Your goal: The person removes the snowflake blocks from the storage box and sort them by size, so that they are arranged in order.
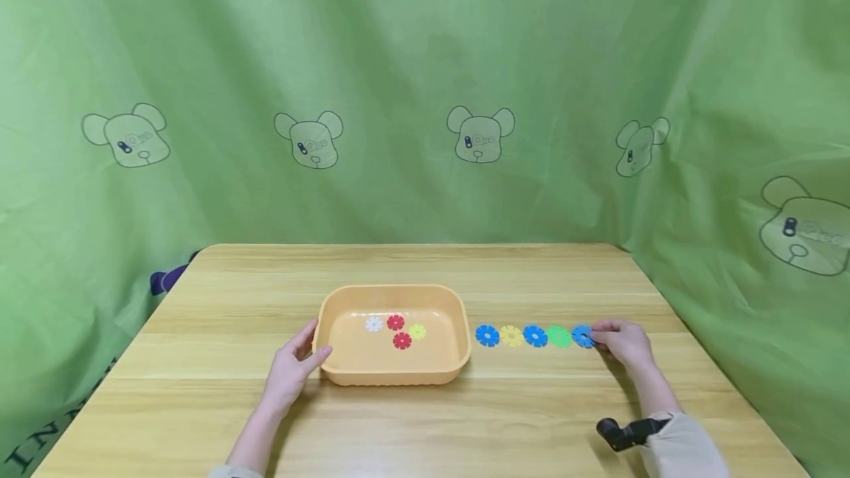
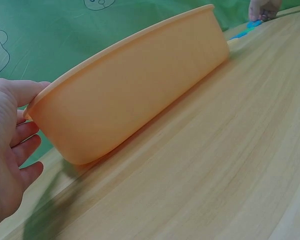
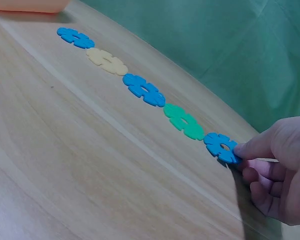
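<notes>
By the left hand (image 1: pixel 289 371): one tray (image 1: pixel 392 378), two red flower discs (image 1: pixel 401 345), one white disc (image 1: pixel 374 324), one lemon-yellow disc (image 1: pixel 417 332). From the right hand (image 1: pixel 624 343) leftward: three blue discs (image 3: pixel 137 88), one green disc (image 3: pixel 192 129), one pale-yellow disc (image 3: pixel 116 67).

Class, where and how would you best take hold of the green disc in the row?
Probably pinch the green disc by its near and far notched edges, coming from above: it lies flat on the table, with blue discs close on either side.

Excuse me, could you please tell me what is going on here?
A person's left grip holds an orange tray by its rim; four flower-shaped discs lie inside. The right grip pinches a blue disc at the right end of a line of four others on the table.
</notes>
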A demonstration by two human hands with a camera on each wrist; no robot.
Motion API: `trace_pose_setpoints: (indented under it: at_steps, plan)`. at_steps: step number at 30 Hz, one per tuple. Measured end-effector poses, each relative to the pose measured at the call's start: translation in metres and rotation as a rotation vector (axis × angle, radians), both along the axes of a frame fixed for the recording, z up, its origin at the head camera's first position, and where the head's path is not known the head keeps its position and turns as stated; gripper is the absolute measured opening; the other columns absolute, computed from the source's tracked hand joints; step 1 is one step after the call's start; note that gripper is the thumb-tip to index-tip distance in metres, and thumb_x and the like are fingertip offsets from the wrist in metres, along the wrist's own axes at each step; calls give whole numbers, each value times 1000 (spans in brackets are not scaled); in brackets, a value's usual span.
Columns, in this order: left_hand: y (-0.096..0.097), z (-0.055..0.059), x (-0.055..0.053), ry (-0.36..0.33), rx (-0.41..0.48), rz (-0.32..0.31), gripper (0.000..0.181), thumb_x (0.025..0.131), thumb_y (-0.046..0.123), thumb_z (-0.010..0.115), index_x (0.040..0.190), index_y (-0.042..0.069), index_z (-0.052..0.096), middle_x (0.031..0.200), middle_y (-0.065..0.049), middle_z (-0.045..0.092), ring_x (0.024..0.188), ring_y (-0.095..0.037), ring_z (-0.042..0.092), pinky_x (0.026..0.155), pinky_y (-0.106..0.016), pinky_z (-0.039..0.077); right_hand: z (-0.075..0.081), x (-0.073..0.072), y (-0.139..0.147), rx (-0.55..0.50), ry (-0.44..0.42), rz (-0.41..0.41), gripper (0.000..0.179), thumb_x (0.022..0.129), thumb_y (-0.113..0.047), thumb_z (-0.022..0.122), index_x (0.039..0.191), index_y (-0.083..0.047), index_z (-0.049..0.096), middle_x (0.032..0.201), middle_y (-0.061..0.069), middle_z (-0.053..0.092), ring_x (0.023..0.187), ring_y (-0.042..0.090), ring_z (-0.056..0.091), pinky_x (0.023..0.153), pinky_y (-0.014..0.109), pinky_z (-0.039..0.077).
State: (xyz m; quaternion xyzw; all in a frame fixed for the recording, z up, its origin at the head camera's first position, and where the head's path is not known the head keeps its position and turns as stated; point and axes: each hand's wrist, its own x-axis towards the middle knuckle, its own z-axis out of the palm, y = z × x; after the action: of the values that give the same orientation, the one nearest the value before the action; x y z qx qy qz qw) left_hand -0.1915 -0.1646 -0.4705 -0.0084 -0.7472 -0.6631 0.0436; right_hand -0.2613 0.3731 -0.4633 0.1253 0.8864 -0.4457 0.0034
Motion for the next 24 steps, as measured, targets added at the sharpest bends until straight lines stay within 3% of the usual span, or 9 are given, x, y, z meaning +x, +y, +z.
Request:
trace_pose_setpoints:
  at_steps: [9, 24]
  plan:
    - [0, -1, -1, -8, 9, 6, 65, 87, 9, 64, 141, -4, 31, 143, -22, 33, 130, -36, 33, 105, -36, 30, -1, 2, -2, 40, 21, -3, 28, 85, -10, 61, 102, 13, 58, 74, 4, 61, 67, 12, 54, 53, 23, 48]
    - [0, 0, 0, -3, 6, 2, 65, 87, 9, 64, 141, -4, 30, 144, -22, 32, 130, -37, 33, 106, -37, 30, 2, 6, 3, -97, 1, -5, 39, 86, -11, 62, 113, 16, 52, 81, 3, 62, 68, 10, 57, 56, 22, 53]
